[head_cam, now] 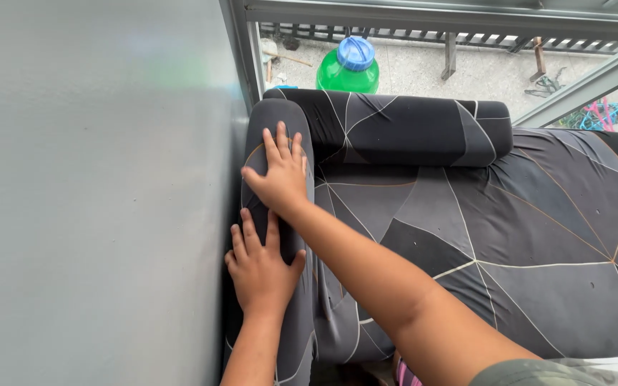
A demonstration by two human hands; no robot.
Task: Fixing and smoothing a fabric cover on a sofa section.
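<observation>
Sofa armrest [278, 118] under left hand [260, 268], right hand [280, 179]

Dark grey sofa backrest [280, 129] with thin geometric lines, upright against the wall, under both flat palms

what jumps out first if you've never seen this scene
Two bare hands pressed flat on the sofa's armrest beside the grey wall: the right hand farther up, the left hand just below it. The dark cover with its thin pale lines fills the right side. Behind the sofa, outside, a green jug with a blue cap stands out.
</observation>
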